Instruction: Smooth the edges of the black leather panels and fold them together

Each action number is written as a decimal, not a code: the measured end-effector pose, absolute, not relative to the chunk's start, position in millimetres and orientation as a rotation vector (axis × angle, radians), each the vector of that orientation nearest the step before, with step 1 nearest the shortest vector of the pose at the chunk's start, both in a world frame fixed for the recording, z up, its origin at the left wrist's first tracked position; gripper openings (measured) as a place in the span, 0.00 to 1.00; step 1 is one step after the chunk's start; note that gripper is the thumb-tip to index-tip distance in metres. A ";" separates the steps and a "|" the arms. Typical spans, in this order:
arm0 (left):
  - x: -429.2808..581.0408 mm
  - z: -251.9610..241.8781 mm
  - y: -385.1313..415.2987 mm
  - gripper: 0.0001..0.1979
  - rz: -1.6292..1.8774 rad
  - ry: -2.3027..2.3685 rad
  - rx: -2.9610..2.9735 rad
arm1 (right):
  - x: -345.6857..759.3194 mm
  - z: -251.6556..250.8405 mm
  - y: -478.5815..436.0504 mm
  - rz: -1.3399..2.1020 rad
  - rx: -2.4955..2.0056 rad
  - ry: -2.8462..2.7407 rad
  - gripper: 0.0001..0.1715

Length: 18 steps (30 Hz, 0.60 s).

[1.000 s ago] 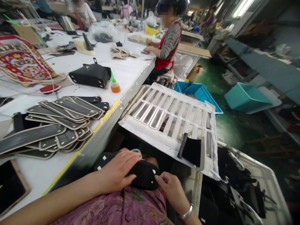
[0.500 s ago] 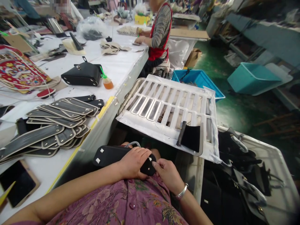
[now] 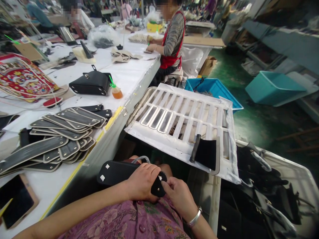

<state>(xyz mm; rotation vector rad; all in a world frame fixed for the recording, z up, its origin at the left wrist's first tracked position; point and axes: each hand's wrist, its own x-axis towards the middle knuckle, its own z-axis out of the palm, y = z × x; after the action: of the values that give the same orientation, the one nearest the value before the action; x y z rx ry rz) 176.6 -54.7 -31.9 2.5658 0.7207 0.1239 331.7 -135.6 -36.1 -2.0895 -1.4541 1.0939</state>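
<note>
A black handbag [image 3: 117, 171] lies across the lap, its long round-ended base turned up. Small white squares stick near the corners at its left end. Over the right part of the base my left hand [image 3: 142, 181] is wrapped, gripping it. My right hand [image 3: 180, 197], with a silver bracelet at the wrist, has thumb and finger pinched together at the bag's right end, beside a white scrap [image 3: 160, 178] and a bare metal stud. What the pinch holds, if anything, is hidden. Behind the bag shows a grey loop [image 3: 141, 159].
Grey-edged black strips [image 3: 72, 132] are piled on the white table [image 3: 134, 78], near another black bag [image 3: 91, 81], an orange-filled bottle [image 3: 116, 92] and a phone [image 3: 18, 200]. Ahead stands a slotted white rack [image 3: 159, 142]; black bags fill a bin [image 3: 299, 166] at right. A co-worker [image 3: 171, 43] sits beyond.
The view has shifted slightly, moving the surroundings a little down and right. My left hand still grips the bag, and my right hand stays at its right end.
</note>
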 end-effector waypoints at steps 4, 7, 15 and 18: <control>177.3 -33.7 -54.0 0.34 0.139 0.732 2.577 | 330.8 -32.8 -131.3 1.109 -2.133 -1.499 0.19; 171.2 -32.9 -52.2 0.42 0.205 0.645 2.609 | 333.0 -36.7 -131.0 1.123 -2.131 -1.484 0.18; 140.5 -36.1 -51.6 0.26 0.416 0.452 2.685 | 334.7 -56.6 -131.4 1.245 -1.863 -1.134 0.15; 137.7 -39.8 -54.8 0.25 0.407 0.454 2.692 | 332.6 -56.3 -129.9 1.319 -1.807 -1.078 0.16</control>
<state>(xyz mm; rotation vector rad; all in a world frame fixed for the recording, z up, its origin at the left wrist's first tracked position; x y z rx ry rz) 137.7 -54.8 -39.8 2.6920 0.4539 0.4070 332.6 -129.9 -56.3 -1.8074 -1.0784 1.3187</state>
